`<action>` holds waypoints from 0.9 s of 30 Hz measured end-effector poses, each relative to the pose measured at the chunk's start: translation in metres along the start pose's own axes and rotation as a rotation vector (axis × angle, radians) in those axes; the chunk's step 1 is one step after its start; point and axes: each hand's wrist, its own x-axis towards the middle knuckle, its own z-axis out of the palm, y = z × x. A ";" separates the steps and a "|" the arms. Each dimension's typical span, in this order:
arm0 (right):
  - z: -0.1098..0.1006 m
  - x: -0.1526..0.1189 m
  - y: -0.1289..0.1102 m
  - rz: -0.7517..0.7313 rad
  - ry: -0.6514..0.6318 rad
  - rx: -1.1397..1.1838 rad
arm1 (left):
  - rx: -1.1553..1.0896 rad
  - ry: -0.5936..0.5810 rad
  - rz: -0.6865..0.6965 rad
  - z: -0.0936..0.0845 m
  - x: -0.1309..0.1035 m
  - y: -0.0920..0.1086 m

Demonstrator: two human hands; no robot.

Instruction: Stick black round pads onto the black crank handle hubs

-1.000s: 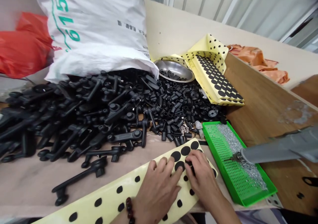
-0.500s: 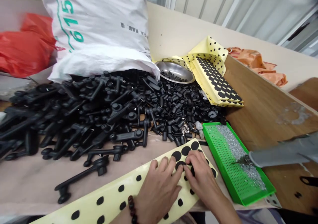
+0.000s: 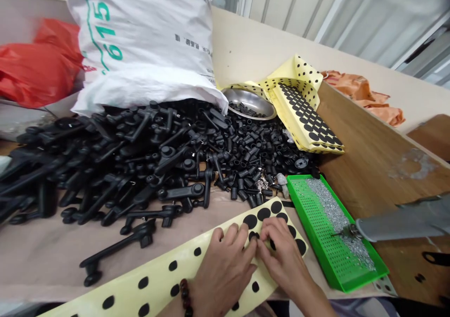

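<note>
I log: left hand point(image 3: 225, 267), fingers loosely spread on long yellow dotted sheet point(image 3: 186, 265); right hand point(image 3: 283, 249), fingers now drawn closer beside round black disc point(image 3: 251, 235), hold unclear.

On the tan tabletop point(image 3: 42, 256), a yellow dotted sheet point(image 3: 158, 275), green tray point(image 3: 321, 235) and heaped black parts point(image 3: 168, 153).

You get even, bright light on the yellow sheet point(image 3: 158, 279), a gleam in the steel bowl point(image 3: 259, 103), and (at upper left) a blurred red bag point(image 3: 44, 71), with wide-angle stretching toward the edges.
</note>
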 end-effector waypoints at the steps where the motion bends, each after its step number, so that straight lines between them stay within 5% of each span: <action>1: 0.000 0.000 -0.003 0.005 0.003 0.022 | 0.000 0.004 0.001 0.000 0.001 0.001; 7: -0.005 -0.001 -0.006 0.031 -0.048 0.149 | -0.099 0.055 0.028 -0.009 -0.011 -0.006; 9: -0.008 -0.002 -0.001 0.103 -0.096 0.216 | -0.111 0.178 0.007 -0.018 -0.031 -0.028; 12: -0.012 -0.002 0.007 0.241 -0.158 0.354 | 0.099 0.401 -0.254 -0.032 -0.073 -0.074; 15: -0.014 0.000 0.009 0.312 -0.132 0.484 | 0.251 0.359 -0.460 -0.035 -0.110 -0.117; 17: -0.017 0.003 0.005 0.342 -0.089 0.539 | 0.230 0.301 -0.461 -0.031 -0.122 -0.132; 23: -0.021 0.010 -0.019 0.405 -0.020 0.731 | 0.118 0.404 -0.430 -0.024 -0.128 -0.132; 27: -0.015 0.011 -0.029 0.449 -0.026 0.971 | -0.193 0.463 -0.454 -0.030 -0.104 -0.109</action>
